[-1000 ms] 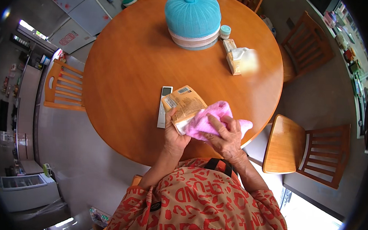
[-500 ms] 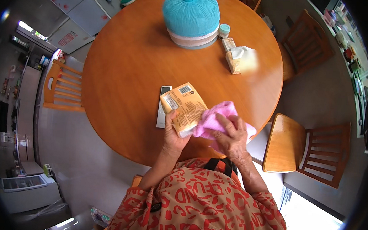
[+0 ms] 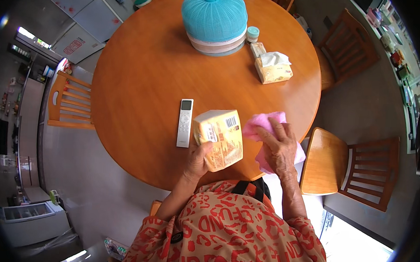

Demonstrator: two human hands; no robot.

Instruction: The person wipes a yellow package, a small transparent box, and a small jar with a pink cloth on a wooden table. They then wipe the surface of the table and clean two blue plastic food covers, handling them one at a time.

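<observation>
My left hand [image 3: 198,160] grips a yellow-orange tissue pack [image 3: 226,141] by its near left edge, thumb on the printed face. The pack is tilted above the table, with a barcode at its upper right corner. In my right hand [image 3: 279,146] a pink cloth [image 3: 264,119] is bunched, part of it hanging below the fingers. A narrow gap separates cloth and pack. Just left of the pack, a white remote control [image 3: 185,122] lies on the round wooden table [image 3: 141,89].
A blue domed food cover [image 3: 215,17] stands at the far side of the table. Beside it are a small jar [image 3: 252,34] and an open tissue pack [image 3: 274,72]. Wooden chairs stand left [image 3: 71,100] and right [image 3: 369,172] of the table.
The pink cloth has come away from the pack and moved right with my right hand. My left hand has turned the pack more upright, uncovering the remote control.
</observation>
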